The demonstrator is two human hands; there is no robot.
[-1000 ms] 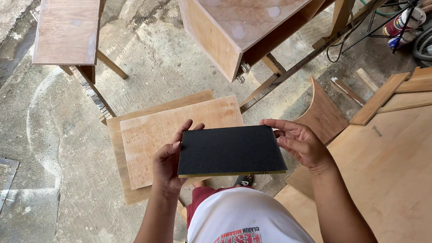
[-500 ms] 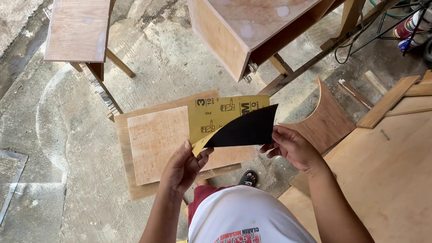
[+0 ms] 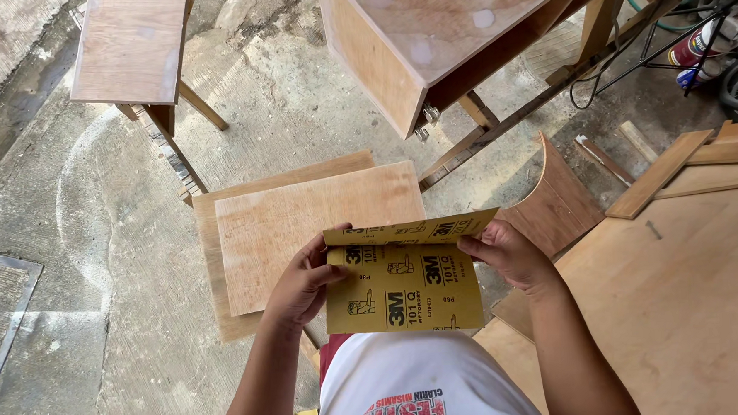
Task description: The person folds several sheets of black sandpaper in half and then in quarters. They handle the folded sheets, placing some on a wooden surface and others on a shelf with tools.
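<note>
I hold a sheet of sandpaper [image 3: 402, 289] in front of my chest, its yellow printed back facing up. The top strip is folded over toward me along a crease. My left hand [image 3: 304, 282] grips the sheet's left edge with the thumb on top. My right hand [image 3: 504, 251] pinches the right edge at the fold. Below the sheet, on the concrete floor, lie two stacked plywood panels [image 3: 287, 228].
A wooden stool [image 3: 130, 52] stands at the upper left, and a wooden cabinet on legs [image 3: 428, 39] at the top middle. A curved plywood piece [image 3: 555, 195] leans to the right. A large plywood surface [image 3: 688, 301] fills the lower right. Cans and cables [image 3: 702, 35] sit at the top right.
The sheet was held flat with its black gritty side up. Both hands turned it over, so the yellow back now faces up with the top edge folded.
</note>
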